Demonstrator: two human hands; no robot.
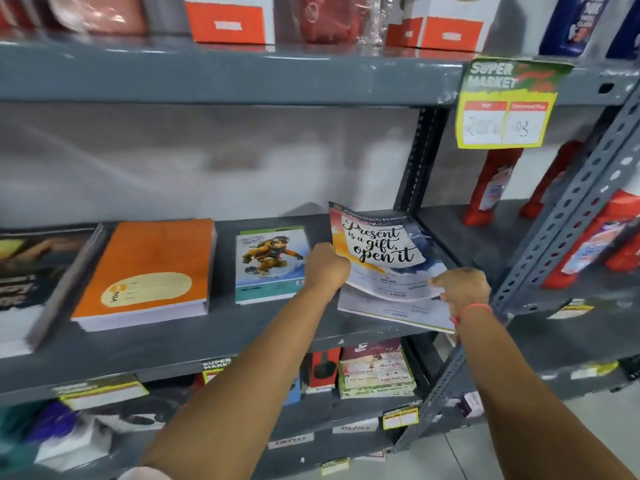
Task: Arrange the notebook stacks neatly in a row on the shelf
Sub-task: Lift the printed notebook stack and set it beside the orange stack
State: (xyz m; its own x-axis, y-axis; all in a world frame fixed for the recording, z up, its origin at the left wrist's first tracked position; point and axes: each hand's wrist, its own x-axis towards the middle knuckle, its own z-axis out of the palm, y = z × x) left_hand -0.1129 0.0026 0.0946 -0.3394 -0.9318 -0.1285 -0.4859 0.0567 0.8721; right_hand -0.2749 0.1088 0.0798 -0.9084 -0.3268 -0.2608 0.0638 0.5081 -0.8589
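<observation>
Notebooks sit in a loose row on the grey metal shelf (242, 341) in front of me. Far left, a dark-covered stack (31, 271) runs off the edge of view, tilted. Next to it lies a thick orange-covered notebook stack (149, 268) with a pale oval label, angled slightly. Then comes a smaller stack with a snowboarder drawing on a blue and white cover (270, 261), lying flat near the middle.

At the right end is the stack I'm working on: thin notebooks with a white, orange and blue cover reading "Present is a gift, open it" (381, 251). My left hand (325, 265) is closed on its left edge, fingers curled round and under the cover. My right hand (462, 287) pinches the near right corner, thumb on top, fingers below, a red thread band (474, 310) on that wrist. The top notebook is lifted and bowed, its near edge raised off the paler notebook beneath (394, 313), which juts out past the shelf's front lip.

A yellow and green "Super Market" price tag (505, 102) hangs from the shelf above. Red bottles (491, 185) stand in the bay to the right, beyond the perforated grey upright (568, 209). Everything is a little motion-blurred.
</observation>
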